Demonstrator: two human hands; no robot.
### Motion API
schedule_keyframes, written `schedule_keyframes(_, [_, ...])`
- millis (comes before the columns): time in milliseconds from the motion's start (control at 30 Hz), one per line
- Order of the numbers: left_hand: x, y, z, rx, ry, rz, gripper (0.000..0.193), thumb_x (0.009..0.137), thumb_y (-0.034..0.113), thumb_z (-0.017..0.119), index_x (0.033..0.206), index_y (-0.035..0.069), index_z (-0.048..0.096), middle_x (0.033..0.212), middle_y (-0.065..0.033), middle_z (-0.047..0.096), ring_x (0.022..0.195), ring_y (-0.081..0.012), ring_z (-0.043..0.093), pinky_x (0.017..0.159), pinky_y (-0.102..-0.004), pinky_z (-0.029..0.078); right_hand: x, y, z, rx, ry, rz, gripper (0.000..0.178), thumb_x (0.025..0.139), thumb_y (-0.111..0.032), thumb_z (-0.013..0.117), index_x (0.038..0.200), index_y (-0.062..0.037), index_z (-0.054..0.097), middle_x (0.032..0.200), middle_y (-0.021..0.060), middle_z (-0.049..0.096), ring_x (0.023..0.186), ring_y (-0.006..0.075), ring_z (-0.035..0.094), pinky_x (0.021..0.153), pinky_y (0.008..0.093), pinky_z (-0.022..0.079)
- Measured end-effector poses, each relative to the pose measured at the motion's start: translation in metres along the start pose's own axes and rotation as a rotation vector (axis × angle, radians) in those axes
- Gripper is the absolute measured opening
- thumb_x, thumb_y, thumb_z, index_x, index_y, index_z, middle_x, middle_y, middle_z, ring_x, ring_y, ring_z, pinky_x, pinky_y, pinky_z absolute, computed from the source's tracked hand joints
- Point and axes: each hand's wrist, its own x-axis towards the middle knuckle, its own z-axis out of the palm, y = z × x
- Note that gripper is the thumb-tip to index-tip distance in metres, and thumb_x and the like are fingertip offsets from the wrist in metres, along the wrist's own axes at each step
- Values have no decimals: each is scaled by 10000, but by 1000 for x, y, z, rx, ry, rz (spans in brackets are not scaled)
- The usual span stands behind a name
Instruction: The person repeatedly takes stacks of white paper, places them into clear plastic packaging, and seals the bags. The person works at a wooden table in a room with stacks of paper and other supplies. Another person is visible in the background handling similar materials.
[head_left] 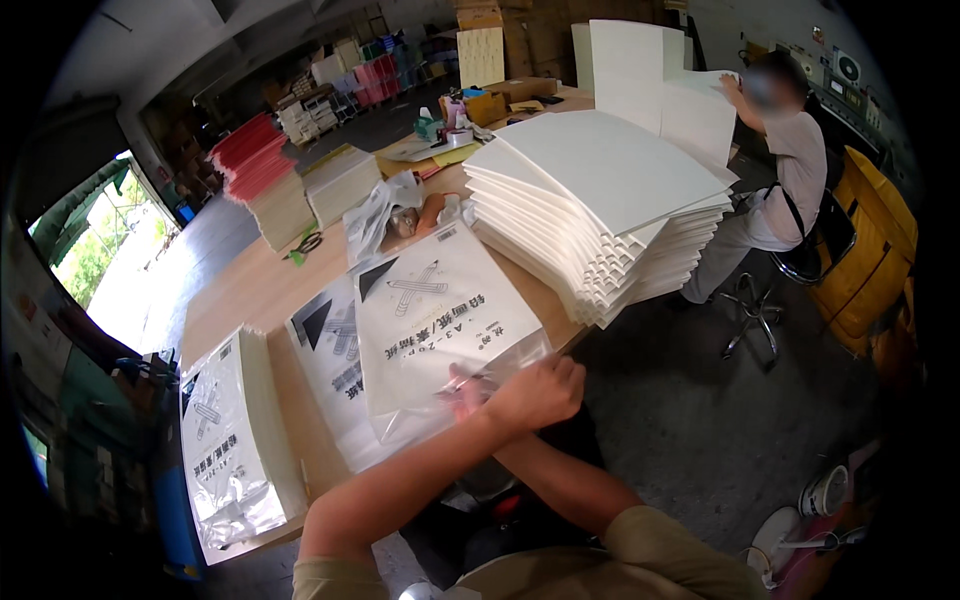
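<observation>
On the wooden table (235, 300), the paper pack (435, 310) overlaps another pack (338, 395), maybe for easy reach (left hand (545, 390) curled tight by its clear flap (415, 425), right hand (467, 392) behind plastic, either's grip I can't tell).

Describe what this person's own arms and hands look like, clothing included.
Short, plain khaki-tan sleeves leave both forearms uncovered. The left fingers are ungloved; the right fingers look ungloved too, though blurred. No watch shows on the left wrist; the right wrist is hidden.
</observation>
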Motion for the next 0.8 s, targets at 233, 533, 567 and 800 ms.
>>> schedule_keyframes(233, [13,0,-10,136,43,-73,178,779,171,621,891,79,724,934,-65,635,964,-222,580,816,-356,486,12,17,-21,-62,-188,-131,254,967,-276,684,1125,-96,597,953,20,588,828,114,548,689,298,480])
schedule_keyframes(533, [3,-4,-18,-124,-20,156,148,688,133,621,819,82,666,788,-49,587,778,-227,592,683,-347,506,-21,-23,4,51,-249,129,285,967,-271,682,1167,-90,588,999,30,601,894,135,554,751,320,478])
schedule_keyframes(567, [24,2,-30,-213,48,182,192,712,133,631,886,82,692,907,-76,626,847,-233,616,728,-345,510,-21,-40,-5,55,-234,119,289,967,-270,682,1172,-90,587,1004,31,602,902,137,555,758,322,478])
schedule_keyframes(800, [110,35,-143,-624,617,311,646,756,206,804,1350,84,580,1428,-171,501,1039,-393,588,869,-451,479,-45,-61,-19,113,-282,227,315,968,-266,680,1204,-85,580,1040,39,612,953,153,559,806,340,476])
